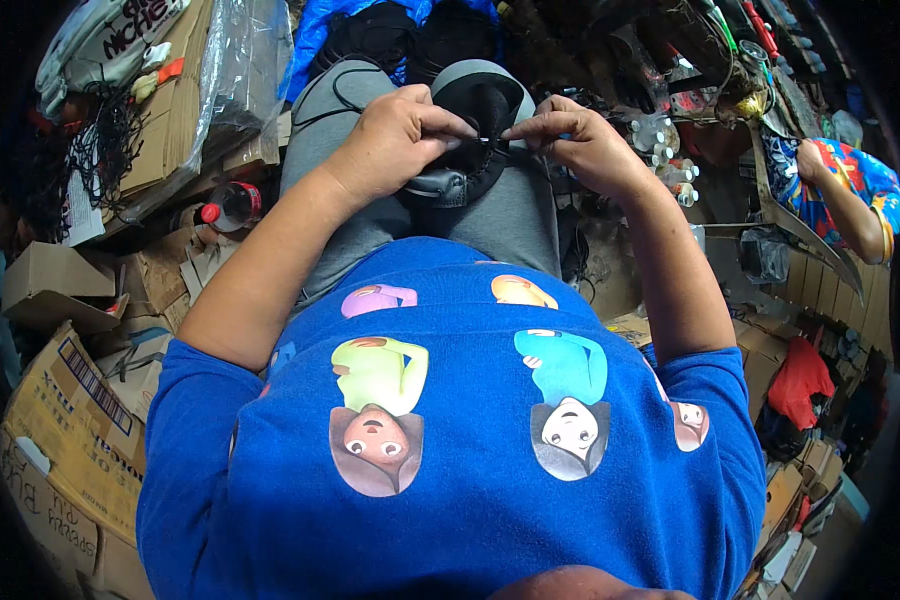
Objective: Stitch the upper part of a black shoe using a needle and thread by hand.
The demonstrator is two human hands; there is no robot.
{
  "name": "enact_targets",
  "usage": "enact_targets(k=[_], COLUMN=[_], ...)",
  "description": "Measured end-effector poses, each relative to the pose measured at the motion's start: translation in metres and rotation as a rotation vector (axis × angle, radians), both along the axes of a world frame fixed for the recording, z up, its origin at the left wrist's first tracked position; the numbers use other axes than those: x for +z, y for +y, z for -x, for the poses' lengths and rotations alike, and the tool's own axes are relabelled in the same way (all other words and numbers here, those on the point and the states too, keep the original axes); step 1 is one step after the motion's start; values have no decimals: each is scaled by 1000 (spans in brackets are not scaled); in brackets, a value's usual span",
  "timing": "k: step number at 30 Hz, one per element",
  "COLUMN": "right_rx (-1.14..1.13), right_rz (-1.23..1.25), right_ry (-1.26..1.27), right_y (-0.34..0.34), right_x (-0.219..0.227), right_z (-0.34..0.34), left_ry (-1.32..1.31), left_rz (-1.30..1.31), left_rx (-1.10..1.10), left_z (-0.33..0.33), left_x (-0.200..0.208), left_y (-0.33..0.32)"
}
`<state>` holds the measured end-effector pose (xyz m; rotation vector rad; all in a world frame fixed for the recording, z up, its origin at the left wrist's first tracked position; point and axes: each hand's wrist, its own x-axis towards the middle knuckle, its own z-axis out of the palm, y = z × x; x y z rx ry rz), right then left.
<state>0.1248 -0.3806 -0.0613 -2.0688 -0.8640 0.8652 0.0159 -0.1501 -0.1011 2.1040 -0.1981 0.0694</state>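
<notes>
A black shoe (482, 100) with a pale grey edge rests in my lap between my thighs, its shiny black part (440, 187) turned toward me. My left hand (402, 135) is closed in a pinch at the shoe's left side. From the other side my right hand (575, 140) pinches too, its fingertips close to the left ones. A thin black shoelace (336, 95) loops over my left thigh and runs behind the left hand. Between the fingertips shows a small whitish bit, too small to name. My fingers partly hide the lace there.
More black shoes (375, 40) lie on a blue plastic sheet (315, 25) beyond my knees. Dark cords (100, 150) hang beside flattened cardboard (175, 110) at left, near a red-capped bottle (235, 205). Clear bottles (660, 150) stand at right. Another person's arm (850, 200) shows far right.
</notes>
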Motion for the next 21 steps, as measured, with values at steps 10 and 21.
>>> enact_targets(k=[10, 21], right_rx=[-54, -293], right_rz=[26, -95], right_ry=[73, 364], right_y=[-2, 6], right_x=[1, -14], right_z=[5, 16], left_ry=[-16, 391], left_rz=[-29, 281], left_rx=[-154, 0], left_z=[-8, -13], left_x=[17, 3], left_y=[0, -11])
